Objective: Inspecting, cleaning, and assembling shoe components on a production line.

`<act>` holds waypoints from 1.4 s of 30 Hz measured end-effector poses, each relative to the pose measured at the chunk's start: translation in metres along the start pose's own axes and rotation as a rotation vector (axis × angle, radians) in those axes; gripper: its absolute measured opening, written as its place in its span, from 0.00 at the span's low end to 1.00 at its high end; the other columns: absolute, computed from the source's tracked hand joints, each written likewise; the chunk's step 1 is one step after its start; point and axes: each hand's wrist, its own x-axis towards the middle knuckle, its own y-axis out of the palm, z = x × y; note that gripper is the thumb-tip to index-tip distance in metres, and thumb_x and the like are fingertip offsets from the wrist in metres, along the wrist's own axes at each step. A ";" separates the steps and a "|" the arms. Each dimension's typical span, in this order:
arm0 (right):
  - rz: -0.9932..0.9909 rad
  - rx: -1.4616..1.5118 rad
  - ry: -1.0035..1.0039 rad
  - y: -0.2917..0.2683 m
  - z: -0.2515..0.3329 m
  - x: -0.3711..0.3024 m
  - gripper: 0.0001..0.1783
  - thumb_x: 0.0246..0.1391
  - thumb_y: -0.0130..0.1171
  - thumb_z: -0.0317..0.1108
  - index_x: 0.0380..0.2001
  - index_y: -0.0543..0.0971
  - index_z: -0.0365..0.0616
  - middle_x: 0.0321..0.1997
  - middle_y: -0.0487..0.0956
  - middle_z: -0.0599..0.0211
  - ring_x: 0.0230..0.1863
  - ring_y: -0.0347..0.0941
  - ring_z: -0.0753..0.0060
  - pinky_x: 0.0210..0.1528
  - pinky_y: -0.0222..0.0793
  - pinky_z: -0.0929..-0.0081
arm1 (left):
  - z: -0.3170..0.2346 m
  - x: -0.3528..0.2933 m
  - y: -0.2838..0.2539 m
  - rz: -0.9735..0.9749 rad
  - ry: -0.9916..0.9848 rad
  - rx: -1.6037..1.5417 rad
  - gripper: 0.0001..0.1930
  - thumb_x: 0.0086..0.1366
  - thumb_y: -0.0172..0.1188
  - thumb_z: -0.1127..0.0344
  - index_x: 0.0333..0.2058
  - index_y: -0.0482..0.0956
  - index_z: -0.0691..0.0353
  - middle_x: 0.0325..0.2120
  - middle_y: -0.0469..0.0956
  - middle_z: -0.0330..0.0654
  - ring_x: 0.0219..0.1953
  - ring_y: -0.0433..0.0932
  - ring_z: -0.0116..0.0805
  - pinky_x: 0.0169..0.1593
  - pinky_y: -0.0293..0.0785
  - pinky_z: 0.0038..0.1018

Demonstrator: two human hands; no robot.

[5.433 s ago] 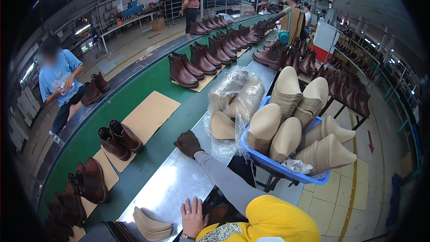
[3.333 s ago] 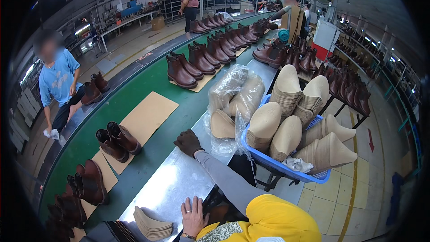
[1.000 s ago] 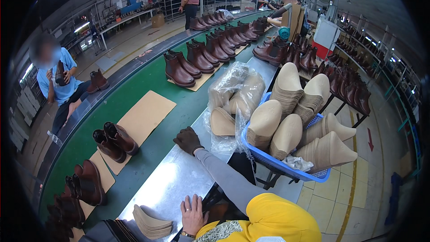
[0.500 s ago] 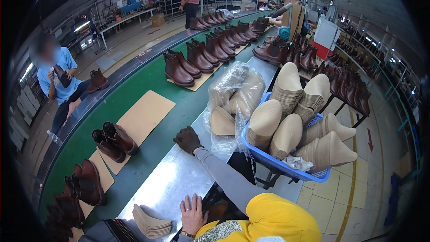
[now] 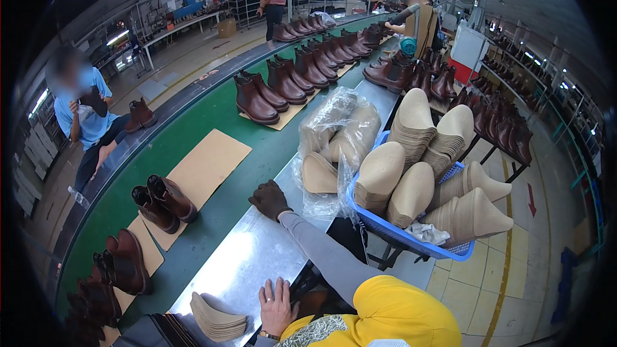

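Note:
My right hand [image 5: 270,199], in a dark glove on a grey sleeve, rests on the steel table [image 5: 250,263] with its fingers curled and nothing in it. It lies just left of a clear plastic bag of tan insoles [image 5: 334,135]. My left hand [image 5: 276,305], bare with a wristwatch, lies flat on the table's near end. It sits beside a small stack of tan insoles [image 5: 215,318]. A blue basket [image 5: 411,241] packed with insole stacks stands to the right of my right hand.
A green conveyor belt [image 5: 257,148] runs along the table's left, carrying pairs of brown boots [image 5: 160,202] on cardboard sheets. A person in blue [image 5: 80,122] sits across the belt holding a boot. Other workers stand far off. Boot racks [image 5: 495,122] line the right aisle.
The boots on the belt have drifted toward the near left. The person in blue has raised a boot to chest height. Both my hands have stayed put.

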 end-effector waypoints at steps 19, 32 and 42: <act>-0.015 -0.008 0.004 0.001 -0.001 0.000 0.17 0.55 0.53 0.45 0.22 0.81 0.45 0.29 0.76 0.60 0.42 0.71 0.60 0.59 0.59 0.62 | 0.000 0.000 0.002 0.003 -0.005 -0.001 0.37 0.53 0.64 0.52 0.58 0.66 0.65 0.58 0.64 0.52 0.61 0.60 0.59 0.62 0.54 0.54; 0.091 0.028 0.056 -0.006 0.001 0.002 0.17 0.55 0.55 0.46 0.26 0.82 0.44 0.35 0.78 0.58 0.47 0.72 0.59 0.66 0.53 0.58 | 0.000 0.000 0.002 0.012 -0.002 -0.001 0.37 0.53 0.64 0.51 0.58 0.66 0.65 0.59 0.63 0.52 0.62 0.58 0.60 0.62 0.53 0.54; 0.086 0.009 0.052 -0.005 0.002 0.003 0.17 0.55 0.54 0.46 0.27 0.82 0.45 0.35 0.78 0.59 0.48 0.72 0.59 0.67 0.52 0.57 | 0.000 0.000 0.000 0.002 -0.001 0.001 0.37 0.53 0.64 0.52 0.58 0.67 0.65 0.58 0.64 0.51 0.61 0.59 0.60 0.62 0.54 0.54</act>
